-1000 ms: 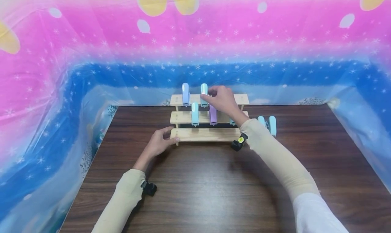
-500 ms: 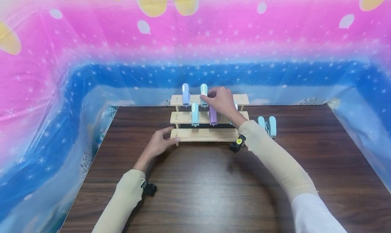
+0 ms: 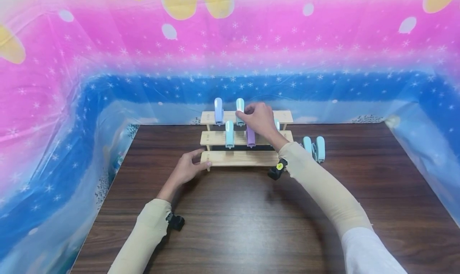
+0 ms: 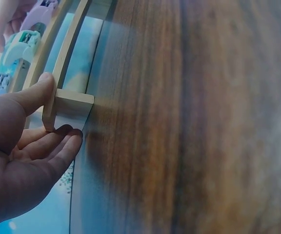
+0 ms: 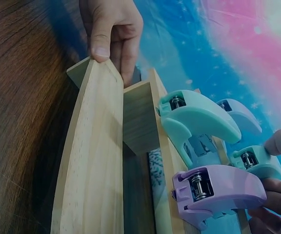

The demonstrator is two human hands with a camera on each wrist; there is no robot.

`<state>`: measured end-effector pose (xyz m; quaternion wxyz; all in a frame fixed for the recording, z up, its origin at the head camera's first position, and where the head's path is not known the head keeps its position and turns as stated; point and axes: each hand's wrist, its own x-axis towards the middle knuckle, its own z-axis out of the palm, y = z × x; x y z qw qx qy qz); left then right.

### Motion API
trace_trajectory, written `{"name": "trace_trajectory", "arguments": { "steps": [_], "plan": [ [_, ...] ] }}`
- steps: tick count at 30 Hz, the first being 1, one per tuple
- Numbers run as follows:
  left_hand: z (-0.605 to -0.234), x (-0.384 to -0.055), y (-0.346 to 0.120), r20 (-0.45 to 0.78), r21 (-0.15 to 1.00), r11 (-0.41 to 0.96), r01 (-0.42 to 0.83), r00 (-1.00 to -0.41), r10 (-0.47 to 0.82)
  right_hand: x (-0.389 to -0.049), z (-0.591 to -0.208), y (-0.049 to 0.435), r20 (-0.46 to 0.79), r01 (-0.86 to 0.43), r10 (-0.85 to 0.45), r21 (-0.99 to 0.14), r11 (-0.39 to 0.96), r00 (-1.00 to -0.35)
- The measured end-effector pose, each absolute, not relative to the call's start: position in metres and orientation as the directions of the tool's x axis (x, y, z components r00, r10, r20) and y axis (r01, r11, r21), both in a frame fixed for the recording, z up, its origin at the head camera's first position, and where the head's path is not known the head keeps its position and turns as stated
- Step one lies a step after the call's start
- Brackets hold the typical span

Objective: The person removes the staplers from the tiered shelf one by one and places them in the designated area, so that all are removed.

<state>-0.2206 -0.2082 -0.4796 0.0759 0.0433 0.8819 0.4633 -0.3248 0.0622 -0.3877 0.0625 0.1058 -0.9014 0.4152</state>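
A three-tiered wooden rack (image 3: 244, 158) stands at the back of the table. My left hand (image 3: 187, 167) grips the left end of its lowest shelf, thumb on top and fingers curled beneath, as the left wrist view shows. My right hand (image 3: 261, 117) reaches to the top shelf and pinches a mint-green hole punch (image 3: 240, 105) standing there. Left of it on that shelf is a lavender hole punch (image 3: 218, 111). The middle shelf bears a mint hole punch (image 3: 229, 133), a purple hole punch (image 5: 223, 190), and another mint one mostly hidden behind my right hand.
Two more mint hole punches (image 3: 321, 148) stand on the dark wood table (image 3: 230, 214) right of the rack, one partly behind my right sleeve. A pink and blue patterned cloth (image 3: 230, 62) hangs behind and beside the table.
My right wrist and forearm have shifted slightly left, while the right fingers stay at the mint hole punch. My left hand and the rack have not moved.
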Motion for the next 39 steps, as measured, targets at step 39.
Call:
{"name": "trace_trajectory", "arguments": {
  "steps": [39],
  "plan": [
    [-0.477, -0.22, -0.207, -0.11, 0.826, 0.563, -0.01, -0.983, 0.144, -0.307, -0.339, 0.103, 0.268, -0.222, 0.003, -0.803, 0.553, -0.963]
  ]
}}
